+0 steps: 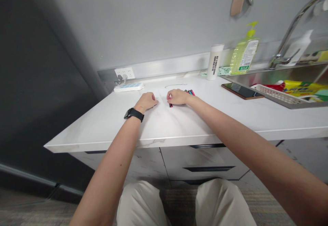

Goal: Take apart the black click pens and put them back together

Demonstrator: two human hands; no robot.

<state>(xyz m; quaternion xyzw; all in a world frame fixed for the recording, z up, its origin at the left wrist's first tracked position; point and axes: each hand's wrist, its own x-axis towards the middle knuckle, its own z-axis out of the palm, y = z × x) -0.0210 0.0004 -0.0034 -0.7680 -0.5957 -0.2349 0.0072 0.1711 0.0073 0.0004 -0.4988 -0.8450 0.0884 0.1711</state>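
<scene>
Over the middle of the white countertop [102,120], my right hand [178,96] is closed, thumb and fingers pinched round a red-and-black pen [171,105]. Most of that pen is hidden; a short end pokes out below the fingers. Several coloured pens [190,92], with pink, teal and dark ends, lie partly hidden behind the right wrist. A short distance to the left, my left hand [148,101] rests low at the surface with its fingers curled in. A small dark bit shows under its thumb, too small to name. A black watch [134,114] is on the left wrist.
A white power strip [128,87] lies at the back left below a wall socket [124,72]. To the right are a white tube [215,62], a green soap bottle [245,55], a phone [242,91] and a sink [271,74]. A thin cord [176,85] lies behind the hands.
</scene>
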